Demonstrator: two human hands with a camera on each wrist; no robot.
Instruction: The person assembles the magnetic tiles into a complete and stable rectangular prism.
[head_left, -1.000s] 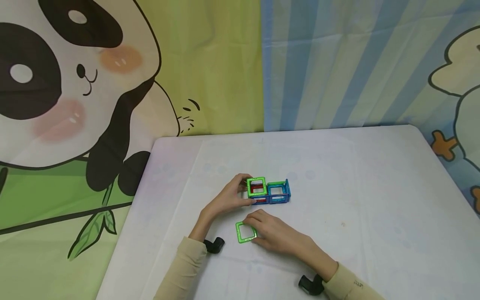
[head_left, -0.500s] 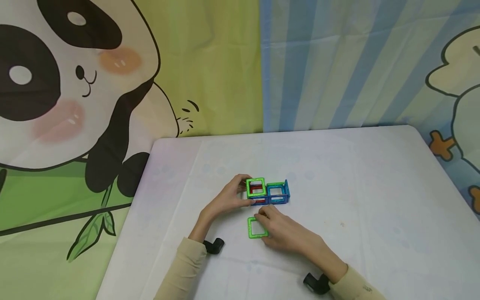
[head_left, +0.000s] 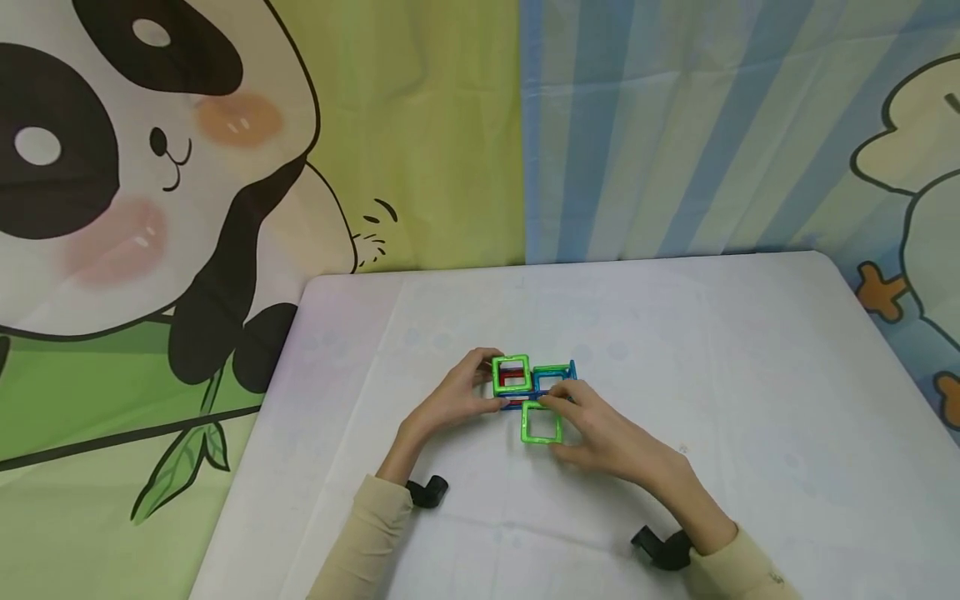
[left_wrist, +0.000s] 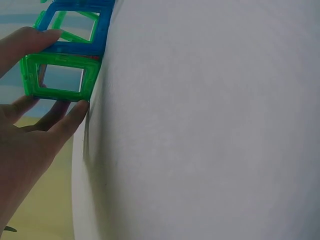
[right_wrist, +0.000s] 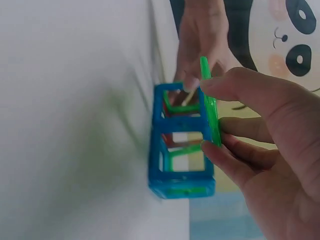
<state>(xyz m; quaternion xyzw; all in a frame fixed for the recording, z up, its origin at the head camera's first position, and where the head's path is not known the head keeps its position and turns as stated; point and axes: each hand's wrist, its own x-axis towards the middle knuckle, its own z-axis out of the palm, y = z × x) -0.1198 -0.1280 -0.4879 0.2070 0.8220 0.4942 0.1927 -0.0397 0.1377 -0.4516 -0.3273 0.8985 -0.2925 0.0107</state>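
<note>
A block of magnetic square tiles [right_wrist: 181, 123], blue, green and red frames joined as two cubes side by side, stands on the white table. My left hand [head_left: 452, 393] grips its left cube, thumb on the near side and fingers at the end, as the left wrist view shows. A green top tile [head_left: 512, 359] covers that cube. My right hand [head_left: 611, 437] pinches a loose green square tile [right_wrist: 212, 112] between thumb and fingers. In the head view this tile overlaps the block's near side; whether it touches cannot be told. My right fingers partly hide the right cube.
The white table [head_left: 675, 333] extends around the block, its far edge against a printed cloth backdrop [head_left: 420, 133] with a panda and stripes. A black wrist device [head_left: 429, 492] sits at my left cuff, and another black device [head_left: 663, 548] at my right cuff.
My right hand has carried the green square tile rightward and away from me, from in front of the block up to its near side. My left hand and the block have stayed put.
</note>
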